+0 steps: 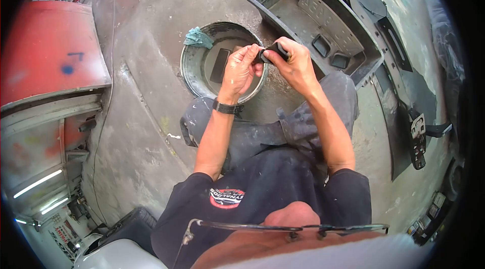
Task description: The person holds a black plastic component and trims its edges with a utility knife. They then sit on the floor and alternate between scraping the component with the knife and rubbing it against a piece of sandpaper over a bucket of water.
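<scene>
A small black plastic-looking part (279, 51) is held between both hands above the right side of a round metal tub (188, 73). My right hand (294, 66) is closed around it, thumb on top. My left hand (240, 71), with a black watch on the wrist, pinches its left end near the tub's rim. The part's exact kind cannot be made out. Inside the tub, a dark rectangular piece (220, 65) lies in cloudy grey liquid, partly behind my left hand. A wet teal cloth (198, 38) hangs over the tub's upper-left rim.
A large black plastic bin-like trim piece (310, 18) lies right of the tub, close to my right knee. Beyond it is a long dark panel with metal brackets (418, 132). At left stands a red vehicle panel (55, 51). A thin cable (112, 56) runs along the concrete floor.
</scene>
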### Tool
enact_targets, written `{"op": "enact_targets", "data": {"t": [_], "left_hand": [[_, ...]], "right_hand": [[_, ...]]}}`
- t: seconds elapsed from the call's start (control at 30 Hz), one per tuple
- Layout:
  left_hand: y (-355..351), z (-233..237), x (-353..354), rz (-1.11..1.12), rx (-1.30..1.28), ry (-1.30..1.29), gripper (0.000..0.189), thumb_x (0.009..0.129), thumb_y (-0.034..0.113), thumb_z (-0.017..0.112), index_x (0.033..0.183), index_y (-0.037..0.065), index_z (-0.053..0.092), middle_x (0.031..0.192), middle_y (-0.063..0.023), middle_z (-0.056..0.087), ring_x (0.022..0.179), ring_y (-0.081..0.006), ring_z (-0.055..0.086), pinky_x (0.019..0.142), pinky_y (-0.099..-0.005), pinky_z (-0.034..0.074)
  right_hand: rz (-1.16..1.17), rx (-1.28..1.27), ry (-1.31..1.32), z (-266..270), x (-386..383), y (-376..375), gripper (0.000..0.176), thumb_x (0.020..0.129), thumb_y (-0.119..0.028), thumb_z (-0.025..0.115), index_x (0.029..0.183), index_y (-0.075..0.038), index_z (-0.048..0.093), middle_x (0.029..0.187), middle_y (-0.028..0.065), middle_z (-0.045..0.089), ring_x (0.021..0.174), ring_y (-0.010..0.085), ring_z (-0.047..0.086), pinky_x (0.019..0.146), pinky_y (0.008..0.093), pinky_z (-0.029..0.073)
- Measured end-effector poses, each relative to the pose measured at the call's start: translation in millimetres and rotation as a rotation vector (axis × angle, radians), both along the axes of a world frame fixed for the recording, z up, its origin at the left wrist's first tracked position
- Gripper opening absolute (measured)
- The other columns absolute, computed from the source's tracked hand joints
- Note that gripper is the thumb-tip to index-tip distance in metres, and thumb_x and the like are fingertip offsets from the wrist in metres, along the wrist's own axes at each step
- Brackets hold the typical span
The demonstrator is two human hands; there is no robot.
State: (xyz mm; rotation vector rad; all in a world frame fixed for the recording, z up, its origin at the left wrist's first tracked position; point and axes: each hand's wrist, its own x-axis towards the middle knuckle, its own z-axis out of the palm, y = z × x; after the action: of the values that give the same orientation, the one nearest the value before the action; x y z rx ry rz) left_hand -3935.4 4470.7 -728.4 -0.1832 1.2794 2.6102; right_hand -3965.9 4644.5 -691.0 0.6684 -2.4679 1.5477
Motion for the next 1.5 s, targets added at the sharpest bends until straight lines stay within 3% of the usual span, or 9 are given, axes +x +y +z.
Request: {"op": "enact_targets", "data": {"t": [0.17,0.27,0.33,0.5,0.63,0.73,0.87,1.0,1.5], "left_hand": [[-15,4,0,-0.203,0.165,-0.152,0.02,0.1,0.024,0.061,0.099,0.005,0.068,0.086,-0.0036,0.067,0.062,-0.0074,0.055,0.052,-0.021,0.043],[-12,0,2,-0.139,0.095,-0.091,0.018,0.1,0.022,0.062,0.102,0.005,0.069,0.091,-0.0021,0.068,0.066,-0.0084,0.058,0.055,-0.0208,0.045],[-4,-1,2,-0.079,-0.003,0.007,0.02,0.1,0.022,0.062,0.106,0.005,0.069,0.095,-0.0019,0.069,0.072,-0.0092,0.061,0.058,-0.0206,0.047],[6,-5,2,-0.015,0.034,0.14,0.025,0.101,0.023,0.06,0.115,0.004,0.067,0.106,-0.0077,0.07,0.087,-0.0116,0.066,0.069,-0.0226,0.054],[-5,2,-3,-0.028,0.29,0.038,0.03,0.101,0.018,0.059,0.124,0.0,0.06,0.113,-0.0152,0.068,0.091,-0.0164,0.069,0.082,-0.0281,0.06],[-7,-5,-3,-0.053,0.305,0.031,0.031,0.098,0.012,0.062,0.127,0.0,0.058,0.114,-0.0143,0.068,0.093,-0.0177,0.069,0.082,-0.0282,0.06],[-3,-2,-1,-0.044,0.323,0.024,0.028,0.096,0.01,0.065,0.122,0.001,0.062,0.107,-0.0097,0.07,0.089,-0.0175,0.07,0.082,-0.0295,0.059],[-6,-10,-1,-0.039,0.252,0.047,0.028,0.096,0.009,0.065,0.123,0.001,0.061,0.106,-0.0081,0.071,0.089,-0.0171,0.069,0.081,-0.0287,0.059],[-20,0,2,-0.175,0.237,-0.08,0.022,0.1,0.021,0.061,0.108,0.002,0.068,0.091,-0.0029,0.068,0.071,-0.0105,0.062,0.063,-0.0222,0.052]], "right_hand": [[0.29,0.315,0.523,21,-11,7,0.023,0.08,-0.012,0.076,0.08,-0.003,0.055,0.073,0.0118,0.053,0.07,0.0313,0.059,0.061,0.0422,0.047],[0.117,0.17,0.247,8,-3,5,0.02,0.084,-0.014,0.074,0.08,-0.004,0.057,0.074,0.0091,0.058,0.07,0.024,0.063,0.06,0.0362,0.05],[0.069,-0.271,-0.746,14,12,4,0.018,0.09,-0.017,0.072,0.088,-0.001,0.064,0.068,0.0051,0.063,0.054,0.0134,0.06,0.046,0.0275,0.046],[-0.041,-0.678,-1.083,0,29,12,0.021,0.089,-0.02,0.073,0.087,-0.001,0.064,0.069,0.0065,0.064,0.049,0.0145,0.059,0.041,0.0265,0.046],[-0.167,-0.819,-0.861,9,30,17,0.018,0.091,-0.017,0.073,0.087,-0.002,0.064,0.071,0.0067,0.065,0.055,0.0137,0.061,0.049,0.0265,0.048],[-0.333,-0.371,-0.392,2,23,17,0.015,0.093,-0.013,0.071,0.091,0.001,0.065,0.075,0.0064,0.066,0.065,0.0133,0.064,0.059,0.0274,0.049],[-0.26,-0.1,0.248,7,22,-5,0.02,0.084,-0.002,0.073,0.104,0.001,0.068,0.094,0.0177,0.068,0.085,0.0324,0.067,0.075,0.0362,0.054],[-0.112,-0.035,0.187,-8,39,-14,0.056,0.069,0.01,0.066,0.123,-0.001,0.063,0.118,0.0194,0.064,0.112,0.037,0.063,0.094,0.0416,0.053],[0.194,0.192,0.305,2,30,12,0.051,0.079,0.001,0.061,0.13,-0.002,0.062,0.135,0.016,0.06,0.13,0.034,0.055,0.112,0.049,0.041]]}}
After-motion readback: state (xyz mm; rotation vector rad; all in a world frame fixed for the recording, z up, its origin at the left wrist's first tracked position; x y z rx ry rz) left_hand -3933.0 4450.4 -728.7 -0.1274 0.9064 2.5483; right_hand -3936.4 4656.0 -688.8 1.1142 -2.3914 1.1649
